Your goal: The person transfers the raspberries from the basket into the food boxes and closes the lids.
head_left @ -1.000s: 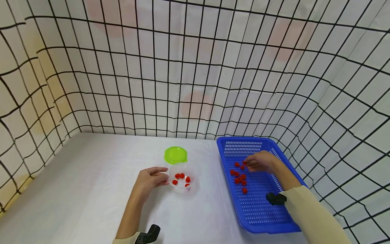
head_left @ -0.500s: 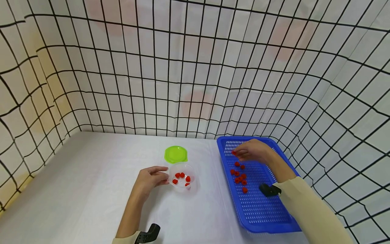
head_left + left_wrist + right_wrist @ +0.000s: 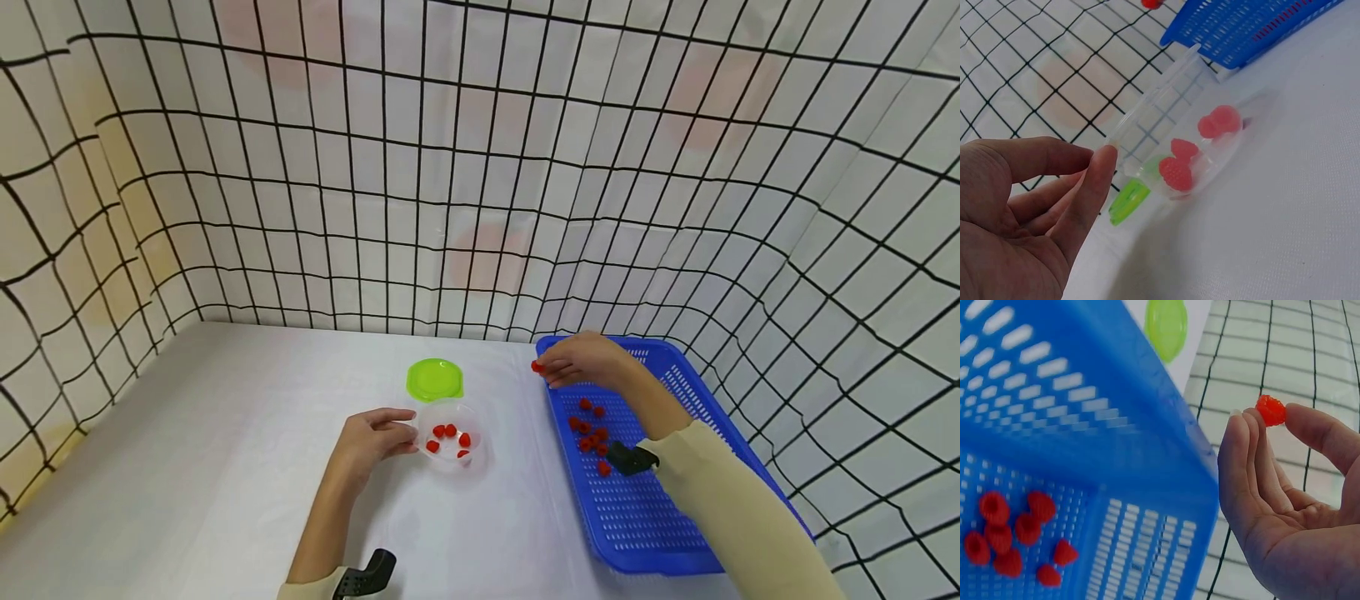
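Note:
My left hand (image 3: 367,442) pinches the left rim of a round clear plastic container (image 3: 448,410) standing on the white cloth. Several red raspberries (image 3: 1177,174) lie spread on its bottom. Over the far left corner of a blue plastic basket (image 3: 645,537), my right hand (image 3: 588,360) is raised. A single raspberry (image 3: 1270,410) is held between its thumb and fingertips. More raspberries (image 3: 997,536) lie loosely grouped inside the basket, toward its left side. Just behind the container, a bright green lid (image 3: 435,379) lies flat.
Black wire grid panels (image 3: 480,167) backed with white sheeting enclose the table at the back and both sides. The basket's raised left wall (image 3: 573,492) stands between its raspberries and the container. White cloth (image 3: 225,450) covers the tabletop.
My right hand has risen from among the basket's raspberries and moved left and away from me to the far left corner, carrying one raspberry. My left hand stays at the container.

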Tool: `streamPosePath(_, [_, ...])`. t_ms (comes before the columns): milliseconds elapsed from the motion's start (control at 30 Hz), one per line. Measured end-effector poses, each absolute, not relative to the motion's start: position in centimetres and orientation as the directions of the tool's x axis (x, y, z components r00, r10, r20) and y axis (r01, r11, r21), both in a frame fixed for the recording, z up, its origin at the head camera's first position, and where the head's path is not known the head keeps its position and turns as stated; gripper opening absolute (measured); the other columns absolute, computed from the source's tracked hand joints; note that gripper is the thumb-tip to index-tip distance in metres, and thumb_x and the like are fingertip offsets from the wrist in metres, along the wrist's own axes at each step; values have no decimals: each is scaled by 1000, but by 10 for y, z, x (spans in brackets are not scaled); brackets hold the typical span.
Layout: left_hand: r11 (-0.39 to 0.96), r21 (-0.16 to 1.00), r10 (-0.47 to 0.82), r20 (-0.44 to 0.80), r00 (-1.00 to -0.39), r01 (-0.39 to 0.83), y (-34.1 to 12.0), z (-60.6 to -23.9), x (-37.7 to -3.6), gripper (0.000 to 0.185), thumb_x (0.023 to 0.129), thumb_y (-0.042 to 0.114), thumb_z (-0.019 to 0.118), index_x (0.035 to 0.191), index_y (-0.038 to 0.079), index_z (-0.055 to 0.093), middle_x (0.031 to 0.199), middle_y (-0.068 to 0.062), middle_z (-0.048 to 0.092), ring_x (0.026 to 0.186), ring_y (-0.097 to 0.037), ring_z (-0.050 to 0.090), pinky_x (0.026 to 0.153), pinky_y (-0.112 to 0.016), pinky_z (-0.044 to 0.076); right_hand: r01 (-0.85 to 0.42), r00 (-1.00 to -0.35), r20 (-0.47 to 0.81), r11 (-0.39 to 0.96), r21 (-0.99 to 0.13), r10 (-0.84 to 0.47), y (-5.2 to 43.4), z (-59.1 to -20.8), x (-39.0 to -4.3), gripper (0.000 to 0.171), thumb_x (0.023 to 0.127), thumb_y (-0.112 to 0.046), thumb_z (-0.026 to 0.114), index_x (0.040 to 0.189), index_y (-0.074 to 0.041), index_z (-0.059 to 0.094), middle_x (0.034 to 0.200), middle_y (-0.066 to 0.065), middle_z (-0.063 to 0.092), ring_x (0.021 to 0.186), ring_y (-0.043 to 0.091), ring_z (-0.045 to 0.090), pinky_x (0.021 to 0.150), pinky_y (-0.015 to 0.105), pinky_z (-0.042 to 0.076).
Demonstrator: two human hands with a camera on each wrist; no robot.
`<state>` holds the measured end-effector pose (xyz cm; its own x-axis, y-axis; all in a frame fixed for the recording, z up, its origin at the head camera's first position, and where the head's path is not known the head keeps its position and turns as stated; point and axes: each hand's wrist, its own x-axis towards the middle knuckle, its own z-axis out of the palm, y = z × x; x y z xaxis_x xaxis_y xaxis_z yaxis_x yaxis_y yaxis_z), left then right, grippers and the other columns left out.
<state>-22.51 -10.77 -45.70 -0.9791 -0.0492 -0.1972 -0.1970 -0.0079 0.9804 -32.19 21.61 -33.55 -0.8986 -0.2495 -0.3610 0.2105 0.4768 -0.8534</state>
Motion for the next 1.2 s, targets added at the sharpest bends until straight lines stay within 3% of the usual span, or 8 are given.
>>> streamPosePath(167, [2, 980, -56, -198, -979, -199, -106, -456, -224, 29, 90, 5, 73, 118, -2, 71, 94, -15, 76, 73, -22, 75, 76, -31, 64, 228, -883, -379, 453, -862, -278, 196, -339, -321, 30, 94, -12, 71, 114, 10, 69, 99, 12, 76, 82, 20, 74, 83, 34, 63])
streamPosePath(600, [9, 981, -64, -195, -979, -196, -107, -456, -225, 28, 91, 5, 72, 118, -2, 72, 92, -14, 76, 73, -22, 74, 76, -30, 64, 246, -841, -436, 492, -835, -319, 147, -360, -317, 23, 91, -12, 74, 106, 5, 73, 97, 14, 76, 78, 22, 74, 80, 35, 64])
streamPosePath(767, [10, 981, -59, -193, -979, -194, -107, -457, -225, 28, 91, 6, 73, 118, -1, 72, 94, -15, 76, 73, -22, 74, 77, -31, 64, 267, -828, -468, 515, -815, -311, 137, -371, -314, 23, 90, -12, 74, 106, 5, 73, 106, 22, 74, 92, 35, 75, 78, 35, 64])
streamPosePath(1000, [12, 980, -61, -199, -978, -200, -107, -456, -225, 29, 91, 7, 73, 119, -1, 71, 95, -16, 76, 73, -22, 75, 77, -31, 64, 254, -808, -489, 555, -792, -328, 127, -379, -311, 25, 91, -14, 73, 107, 5, 72, 106, 21, 74, 87, 29, 75, 78, 33, 64])
streamPosePath(1200, [12, 979, -62, -201, -978, -202, -106, -455, -225, 28, 91, 6, 72, 118, -1, 72, 95, -16, 76, 73, -22, 75, 77, -30, 64, 255, -795, -505, 572, -780, -335, 120, -385, -309, 28, 93, -14, 72, 113, 5, 70, 114, 25, 72, 100, 37, 73, 78, 31, 63])
